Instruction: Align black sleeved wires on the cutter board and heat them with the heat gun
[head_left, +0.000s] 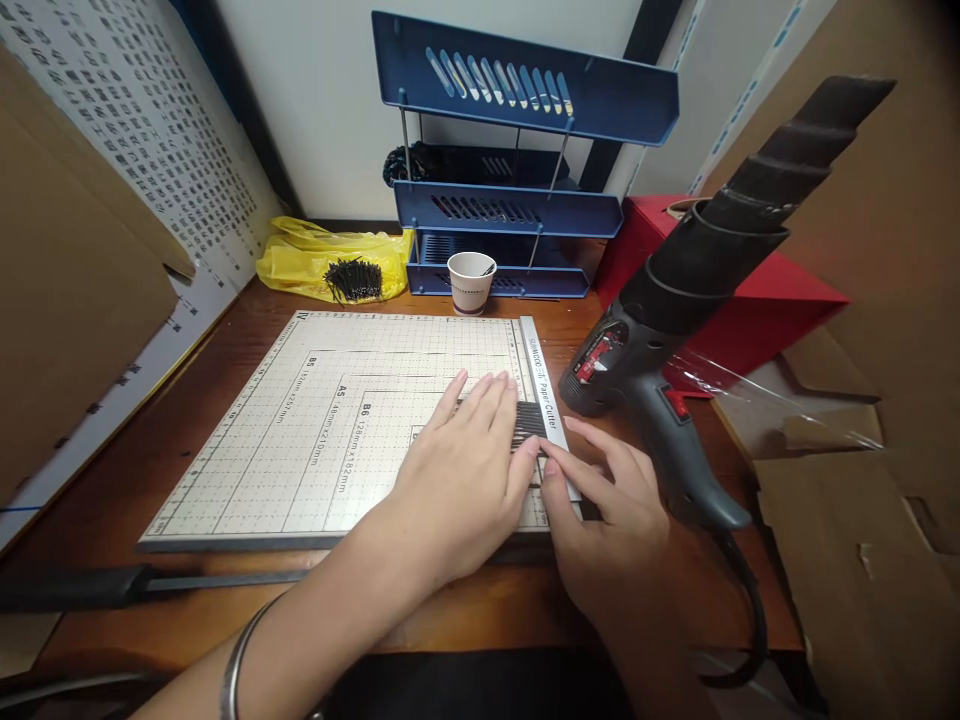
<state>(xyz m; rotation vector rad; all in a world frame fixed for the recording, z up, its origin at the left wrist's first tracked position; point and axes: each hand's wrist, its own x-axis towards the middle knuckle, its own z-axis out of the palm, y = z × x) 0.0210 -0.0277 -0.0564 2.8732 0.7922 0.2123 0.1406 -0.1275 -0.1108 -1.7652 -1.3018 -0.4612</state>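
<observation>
A row of thin black strips lies side by side on the paper cutter, reaching to its metal guide on the right. My left hand is laid flat over them with fingers stretched out, hiding their left part. Close by its thumb, my right hand pinches thumb and forefinger together at the end of the lowest black strip; its other fingers rest over the guide. The cutter's long arm with a black handle lies swung out along the front edge.
A grey-black heat gun stands at the right, its cord hanging down. Behind the cutter are a paper cup, a yellow bag with a bundle of black pieces, and a blue tray rack. Cardboard and a red box fill the right.
</observation>
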